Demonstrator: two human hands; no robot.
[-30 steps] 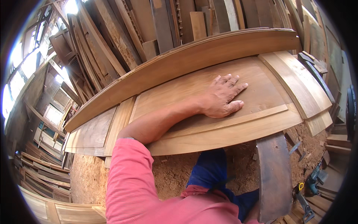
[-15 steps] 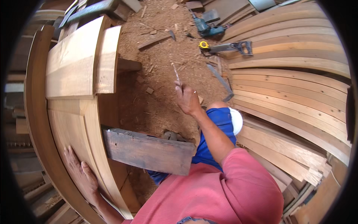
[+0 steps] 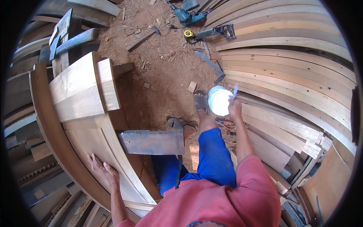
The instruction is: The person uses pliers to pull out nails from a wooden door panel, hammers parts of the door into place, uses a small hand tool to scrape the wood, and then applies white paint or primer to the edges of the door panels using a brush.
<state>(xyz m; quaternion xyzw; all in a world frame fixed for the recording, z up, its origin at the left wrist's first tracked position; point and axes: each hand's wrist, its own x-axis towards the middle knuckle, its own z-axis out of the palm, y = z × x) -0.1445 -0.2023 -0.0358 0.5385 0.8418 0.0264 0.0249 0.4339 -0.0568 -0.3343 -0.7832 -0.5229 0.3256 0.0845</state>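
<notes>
My left hand point(image 3: 104, 169) rests with its fingers apart on the recessed face of a framed wooden panel point(image 3: 81, 140). My right hand point(image 3: 235, 108) is closed on a slim pale tool point(image 3: 236, 90); motion blurs it, and I cannot make out its kind. It is at the right rim of a round white bucket point(image 3: 216, 94), whose inside shows as a bright white glare. Under the panel's right edge, a dark wooden board point(image 3: 151, 142) juts out toward my legs. At the panel's far end lie stepped pale boards point(image 3: 75, 89).
On the sawdust-covered floor point(image 3: 159, 83) lie a teal power drill point(image 3: 187, 17), a handsaw point(image 3: 213, 33), a yellow tape measure point(image 3: 188, 34) and a metal angle tool point(image 3: 210, 62). Stacked planks point(image 3: 287, 68) line the right side. More timber point(image 3: 41, 166) lies on the left.
My right hand has swung right and nearer with the slim tool, from over the floor to the bucket. The view has shifted, baring more of the bucket and my legs. My left hand stays on the panel.
</notes>
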